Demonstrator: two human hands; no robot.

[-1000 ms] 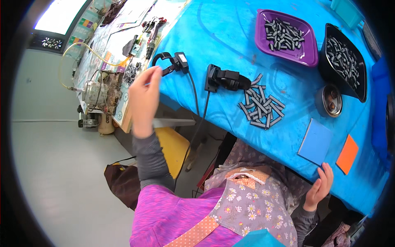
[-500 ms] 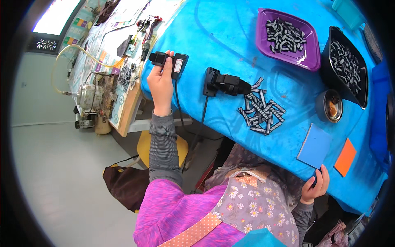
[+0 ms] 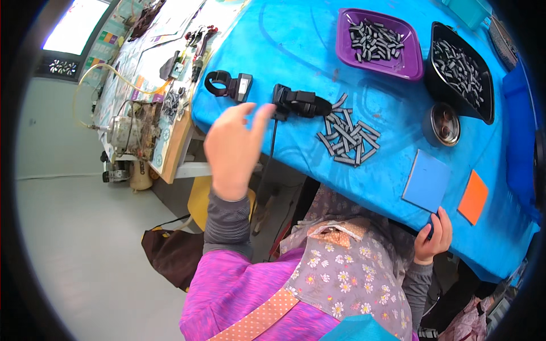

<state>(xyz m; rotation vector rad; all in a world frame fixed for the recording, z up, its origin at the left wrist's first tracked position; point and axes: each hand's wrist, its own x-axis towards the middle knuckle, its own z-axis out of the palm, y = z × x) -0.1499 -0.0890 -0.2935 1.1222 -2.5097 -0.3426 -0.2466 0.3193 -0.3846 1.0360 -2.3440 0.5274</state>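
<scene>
- Left hand [image 3: 234, 149] is up in the air, fingers [image 3: 263, 116] loosely spread, holding nothing.
- Nearest thing: the black clamp gadget [image 3: 230, 85], lying alone on the blue worktop [image 3: 296, 45], so it looks set down.
- Right hand [image 3: 433, 241] curls on the worktop edge by the blue pad [image 3: 426, 181].
- Loose black clips [image 3: 348, 135] are unsorted, I'd guess.

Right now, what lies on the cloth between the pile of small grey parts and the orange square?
In the head view, a blue square pad lies between the pile and the orange square, on the blue cloth.
</scene>
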